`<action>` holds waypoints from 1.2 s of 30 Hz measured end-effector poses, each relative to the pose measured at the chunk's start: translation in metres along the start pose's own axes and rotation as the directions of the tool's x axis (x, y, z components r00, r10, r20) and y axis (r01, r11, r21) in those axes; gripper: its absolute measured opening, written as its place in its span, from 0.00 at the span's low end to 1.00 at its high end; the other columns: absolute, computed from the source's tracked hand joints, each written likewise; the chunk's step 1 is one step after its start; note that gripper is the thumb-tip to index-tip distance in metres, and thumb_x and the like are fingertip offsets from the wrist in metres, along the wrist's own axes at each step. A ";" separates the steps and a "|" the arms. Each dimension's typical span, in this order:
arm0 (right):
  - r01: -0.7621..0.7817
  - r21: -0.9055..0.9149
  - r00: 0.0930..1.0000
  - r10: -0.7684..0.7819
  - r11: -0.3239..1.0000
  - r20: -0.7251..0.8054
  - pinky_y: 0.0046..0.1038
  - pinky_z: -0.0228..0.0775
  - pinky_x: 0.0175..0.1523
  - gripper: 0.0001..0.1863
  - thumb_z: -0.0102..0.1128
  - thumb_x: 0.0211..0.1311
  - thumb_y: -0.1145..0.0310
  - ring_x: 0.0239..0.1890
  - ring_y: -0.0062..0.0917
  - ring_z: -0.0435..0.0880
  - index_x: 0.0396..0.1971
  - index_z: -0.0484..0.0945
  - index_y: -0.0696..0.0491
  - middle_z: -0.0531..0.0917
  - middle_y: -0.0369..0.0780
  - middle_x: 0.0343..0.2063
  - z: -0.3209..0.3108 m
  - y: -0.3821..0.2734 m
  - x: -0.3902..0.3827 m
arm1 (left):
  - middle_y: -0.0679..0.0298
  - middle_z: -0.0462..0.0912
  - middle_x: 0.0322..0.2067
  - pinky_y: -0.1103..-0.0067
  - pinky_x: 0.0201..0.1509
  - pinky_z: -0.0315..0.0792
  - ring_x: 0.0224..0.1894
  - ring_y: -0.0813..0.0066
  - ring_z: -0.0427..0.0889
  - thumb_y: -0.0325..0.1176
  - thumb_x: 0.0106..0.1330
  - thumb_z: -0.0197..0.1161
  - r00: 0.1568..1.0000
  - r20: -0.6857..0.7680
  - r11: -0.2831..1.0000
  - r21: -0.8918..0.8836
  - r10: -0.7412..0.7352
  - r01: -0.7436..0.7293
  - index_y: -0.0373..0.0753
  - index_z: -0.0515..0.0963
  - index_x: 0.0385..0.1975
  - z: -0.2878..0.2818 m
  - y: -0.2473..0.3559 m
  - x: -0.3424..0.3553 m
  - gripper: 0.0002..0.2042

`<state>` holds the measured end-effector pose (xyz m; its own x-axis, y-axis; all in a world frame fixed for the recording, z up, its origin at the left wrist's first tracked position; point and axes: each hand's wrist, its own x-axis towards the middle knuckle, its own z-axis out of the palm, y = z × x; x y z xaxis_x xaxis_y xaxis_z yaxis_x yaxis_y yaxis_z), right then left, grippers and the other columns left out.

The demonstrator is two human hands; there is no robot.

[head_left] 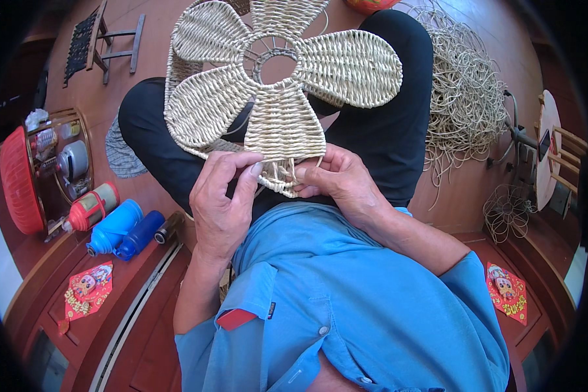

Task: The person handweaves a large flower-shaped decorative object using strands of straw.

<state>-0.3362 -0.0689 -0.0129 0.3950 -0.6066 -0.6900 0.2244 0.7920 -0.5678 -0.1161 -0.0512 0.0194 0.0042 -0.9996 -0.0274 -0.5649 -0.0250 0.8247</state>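
Observation:
A flower-shaped piece woven from straw cord (285, 124) rests over my lap, its broad petals spread around a round wire-framed opening. The petal nearest my body has an unfinished tip, where loose cord ends (279, 175) bunch over the edge wire. My left hand (223, 189) pinches the left corner of that tip between thumb and forefinger. At its right corner, my right hand (346, 181) is closed on the straw cord, with fingertips partly hidden behind the strands. More woven work shows behind the petals at the upper left.
A large heap of loose straw cord (460, 85) lies on the floor at right, near a bare wire flower frame (508, 212). Flasks, including a light blue one (115, 225), and a shelf rack (78, 140) stand at left. A low stool (104, 42) is far left.

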 end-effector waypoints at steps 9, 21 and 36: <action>0.057 0.063 0.997 -0.060 0.996 0.039 0.23 0.82 0.50 0.16 0.69 0.76 0.70 0.44 0.17 0.89 0.59 0.82 0.57 0.91 0.36 0.45 -0.001 0.006 0.001 | 0.64 0.80 0.31 0.77 0.34 0.72 0.28 0.79 0.78 0.23 0.70 0.72 0.996 0.063 0.988 0.151 -0.056 0.046 0.33 0.88 0.42 0.008 0.002 -0.011 0.04; 0.091 -0.062 0.996 -0.092 0.994 -0.009 0.20 0.78 0.41 0.17 0.75 0.66 0.71 0.36 0.13 0.85 0.52 0.83 0.57 0.89 0.33 0.36 0.009 0.004 0.008 | 0.65 0.75 0.25 0.72 0.33 0.71 0.25 0.74 0.74 0.26 0.64 0.71 0.955 0.022 0.949 0.119 -0.297 0.293 0.36 0.86 0.35 0.016 0.019 -0.002 0.03; -0.018 -0.039 0.995 0.022 0.999 0.100 0.25 0.76 0.45 0.11 0.74 0.61 0.73 0.35 0.16 0.82 0.42 0.89 0.59 0.88 0.34 0.34 0.001 -0.005 0.023 | 0.72 0.75 0.33 0.84 0.37 0.66 0.32 0.88 0.69 0.22 0.72 0.68 0.926 0.069 0.925 -0.066 -0.371 0.375 0.31 0.85 0.41 0.016 0.014 -0.007 0.04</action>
<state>-0.3270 -0.0868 -0.0252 0.4870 -0.5790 -0.6538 0.1825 0.7996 -0.5721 -0.1371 -0.0444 0.0222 0.1562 -0.9158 -0.3700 -0.4666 -0.3986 0.7895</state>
